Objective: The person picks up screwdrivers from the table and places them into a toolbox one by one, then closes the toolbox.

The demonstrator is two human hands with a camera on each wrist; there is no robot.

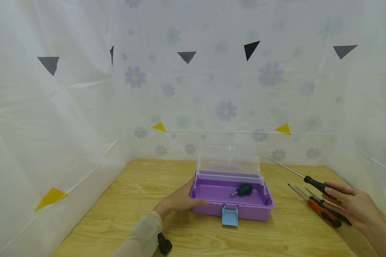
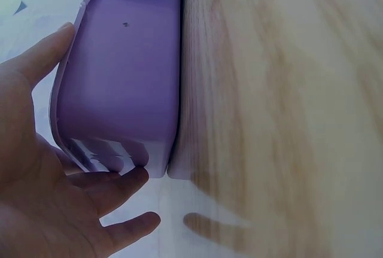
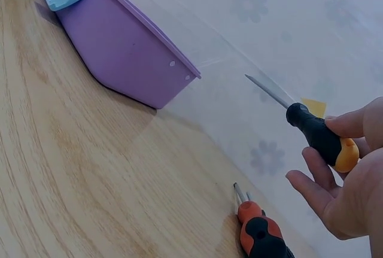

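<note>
At the wooden table (image 1: 122, 200), I see left hand (image 1: 180, 200) flat against purple box (image 1: 244, 208), fingers relaxed, right hand (image 1: 354, 205) pinching black screwdriver (image 1: 315, 184) aloft, floral sheeting (image 1: 225, 107) behind.

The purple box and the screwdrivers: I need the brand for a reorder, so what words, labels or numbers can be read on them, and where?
None can be read. The purple box, its clear lid and blue latch show no lettering, nor do the screwdrivers' handles.
</note>
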